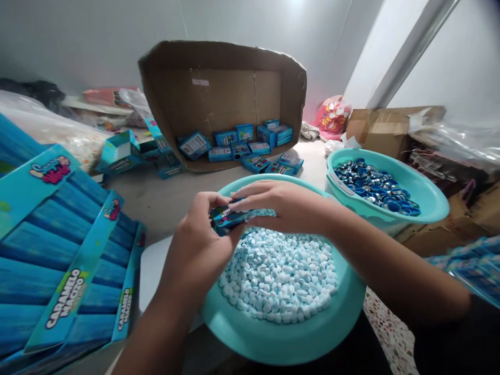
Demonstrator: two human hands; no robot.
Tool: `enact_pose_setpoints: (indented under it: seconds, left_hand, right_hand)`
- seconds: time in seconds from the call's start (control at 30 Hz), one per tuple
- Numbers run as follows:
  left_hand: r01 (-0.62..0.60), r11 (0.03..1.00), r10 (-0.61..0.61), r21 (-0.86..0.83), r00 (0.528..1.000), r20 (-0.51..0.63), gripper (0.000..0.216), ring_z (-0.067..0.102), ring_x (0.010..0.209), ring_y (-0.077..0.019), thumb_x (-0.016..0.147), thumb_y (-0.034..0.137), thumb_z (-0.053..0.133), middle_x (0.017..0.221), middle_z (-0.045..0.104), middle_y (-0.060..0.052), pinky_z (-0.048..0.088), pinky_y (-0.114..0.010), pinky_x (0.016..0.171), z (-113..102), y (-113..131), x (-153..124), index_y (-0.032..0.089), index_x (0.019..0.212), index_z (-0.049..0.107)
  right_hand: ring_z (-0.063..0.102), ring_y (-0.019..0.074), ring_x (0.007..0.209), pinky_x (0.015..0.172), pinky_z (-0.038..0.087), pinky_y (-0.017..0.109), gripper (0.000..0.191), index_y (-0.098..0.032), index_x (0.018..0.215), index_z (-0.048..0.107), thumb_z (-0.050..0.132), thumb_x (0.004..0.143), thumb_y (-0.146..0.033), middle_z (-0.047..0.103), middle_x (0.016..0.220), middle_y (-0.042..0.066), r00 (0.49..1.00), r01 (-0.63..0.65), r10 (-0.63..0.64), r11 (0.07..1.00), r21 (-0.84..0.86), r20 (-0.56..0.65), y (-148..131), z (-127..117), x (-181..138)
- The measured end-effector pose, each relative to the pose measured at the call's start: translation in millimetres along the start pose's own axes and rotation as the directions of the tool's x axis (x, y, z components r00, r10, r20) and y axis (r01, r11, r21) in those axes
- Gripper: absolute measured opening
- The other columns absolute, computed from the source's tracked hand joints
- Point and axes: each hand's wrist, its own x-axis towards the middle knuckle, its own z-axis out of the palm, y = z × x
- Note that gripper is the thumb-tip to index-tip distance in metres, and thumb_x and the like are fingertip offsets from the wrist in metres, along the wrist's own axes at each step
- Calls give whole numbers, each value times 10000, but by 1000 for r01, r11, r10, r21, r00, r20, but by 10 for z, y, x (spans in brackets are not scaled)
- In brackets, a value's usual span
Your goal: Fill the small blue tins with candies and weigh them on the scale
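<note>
Over a teal basin (281, 349) of pale blue and white candies (281, 276), my two hands meet at a small blue candy box (228, 216). My left hand (199, 234) wraps round the box from the left, thumb along its near side. From the right, my right hand (273, 205) reaches across with its fingers bent over the box's right end. Those fingers hide that end, so what they pinch there cannot be made out. Several similar small boxes (221, 153) lie in and before a cardboard box (230, 99) tipped on its side.
Blue display cartons (74, 281) filled with small boxes stand at the left. A second teal basin (433, 200), at the right, holds blue and silver ring-like pieces (375, 185). Opened blue cartons (121, 153) sit at the back left. Brown cardboard (375, 127) is stacked behind the right basin.
</note>
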Motion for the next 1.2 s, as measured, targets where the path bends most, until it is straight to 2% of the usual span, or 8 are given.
enact_pose_setpoints:
  seconds: [0.2, 0.4, 0.57, 0.7, 0.8, 0.9, 1.07, 1.2]
  left_hand:
    - [61, 998, -60, -28, 998, 14, 446, 722, 823, -244, 739, 348, 799, 970, 723, -12, 546, -318, 635, 19, -37, -9, 275, 1064, 503]
    - [15, 998, -14, -55, 1000, 6, 434, 729, 898, -255, 765, 348, 781, 1073, 729, -42, 572, -340, 686, 37, -47, -22, 272, 1077, 489]
    - [28, 997, -29, -73, 1000, -9, 413, 724, 954, -252, 772, 363, 783, 1130, 723, -32, 572, -345, 731, 36, -18, -15, 272, 1042, 483]
    - [54, 991, -56, -120, 998, -14, 431, 721, 938, -238, 749, 335, 796, 1125, 725, -20, 569, -336, 730, 44, -13, -2, 275, 1035, 479]
    - [50, 995, -53, -90, 998, -25, 430, 720, 894, -236, 747, 329, 795, 1120, 724, -32, 558, -327, 693, 36, -1, -4, 266, 1034, 481]
    - [31, 996, -34, -85, 999, -33, 424, 717, 889, -240, 756, 338, 793, 1130, 721, -40, 565, -334, 693, 16, 12, -15, 260, 1024, 475]
    - [-3, 972, -13, -234, 998, -67, 438, 714, 982, -238, 725, 246, 804, 1176, 706, -43, 594, -369, 823, 48, 3, -23, 253, 1008, 470]
    - [-96, 918, 16, -385, 979, -206, 459, 718, 994, -234, 680, 193, 823, 1136, 712, -59, 602, -360, 836, 73, 31, 21, 230, 966, 466]
  right_hand:
    - [667, 188, 1000, 931, 504, 338, 143, -183, 985, 763, 658, 889, -200, 735, 1105, 58, 996, -89, 87, 988, -128, -26, 43, -25, -33]
    - [589, 157, 834, 758, 445, 295, 94, -166, 905, 715, 672, 874, -244, 657, 928, 42, 994, -103, 96, 979, -177, -47, 29, -67, -64]
    - [572, 207, 1038, 934, 454, 346, 326, -153, 1182, 692, 721, 871, -248, 641, 1120, 95, 999, -27, 15, 967, -252, -51, 60, -15, -46]
    - [577, 203, 1031, 990, 439, 359, 196, -150, 1080, 710, 688, 906, -237, 669, 1112, 83, 1000, 9, -12, 956, -293, -8, 62, 9, -18]
    - [574, 194, 934, 899, 452, 342, 153, -152, 946, 693, 686, 912, -301, 661, 973, 65, 999, -24, 12, 963, -267, -48, 58, -1, -15]
    - [568, 195, 959, 870, 453, 330, 203, -155, 1008, 691, 705, 898, -325, 636, 1007, 75, 994, -46, 21, 973, -228, -111, 64, 12, -24]
    - [576, 210, 1077, 987, 470, 365, 206, -167, 1026, 732, 735, 876, -309, 586, 1186, 110, 986, -84, 63, 987, -137, -152, 98, 107, -29]
    - [569, 225, 1176, 1055, 477, 381, 380, -180, 1158, 688, 777, 836, -363, 565, 1240, 115, 980, -22, 44, 993, 115, -196, 104, 152, -18]
